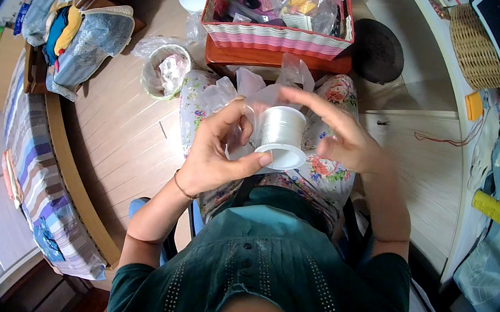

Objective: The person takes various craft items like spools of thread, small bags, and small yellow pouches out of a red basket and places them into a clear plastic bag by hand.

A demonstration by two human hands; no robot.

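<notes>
A large white spool (282,129) wound with pale, shiny thread is tilted above my lap. My left hand (220,143) grips it from the left, its thumb pressed on the near rim and its other fingers curled. To the right of the spool is my right hand (348,140), slightly blurred, with the index finger stretched over the spool's far end and the thumb apart. No loose thread end can be made out. Sheer whitish material (249,85) lies bunched just beyond the spool, over my flowered trousers (329,169).
A pink and white box (276,42) of sewing odds and ends and plastic bags stands ahead on a reddish-brown stool (216,53). Left of my knees is a small lined bin (162,86). A white cabinet (411,163) flanks my right side, and a round dark stool (378,51) stands far right.
</notes>
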